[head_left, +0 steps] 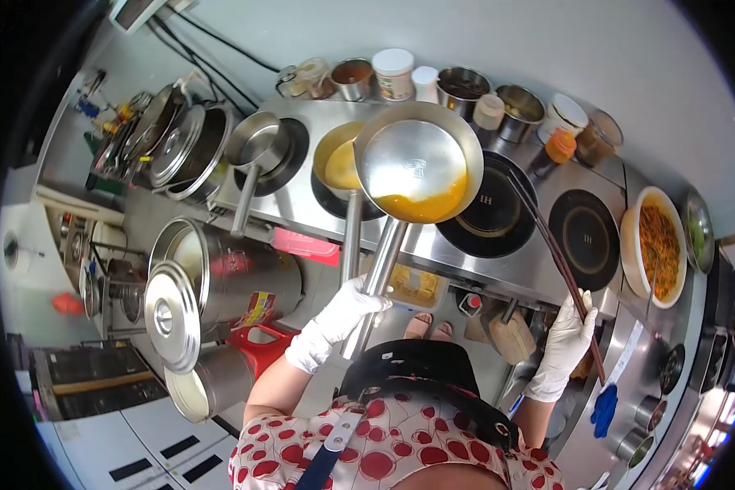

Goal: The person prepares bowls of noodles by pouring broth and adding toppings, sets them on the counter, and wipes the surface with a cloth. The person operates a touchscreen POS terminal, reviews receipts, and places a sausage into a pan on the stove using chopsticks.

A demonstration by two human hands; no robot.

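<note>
My left hand [349,314], in a white glove, is closed around the long handle of a steel saucepan [412,151]. The saucepan is tilted towards me, and orange-yellow liquid [425,207] has pooled at its near side. Partly hidden behind it, a second saucepan [328,155] with yellow contents sits on the cooktop. My right hand [567,339], also gloved, grips a pair of long dark chopsticks [557,243]. Their far tips point over a black burner [498,214], apart from the saucepan.
A third saucepan [257,140] stands on the left burner. Jars and pots, among them a white-lidded tub [394,72], line the back wall. At right is a white bowl of shredded orange food [631,245]. A large stockpot [245,265] and a red stool [261,339] stand at left.
</note>
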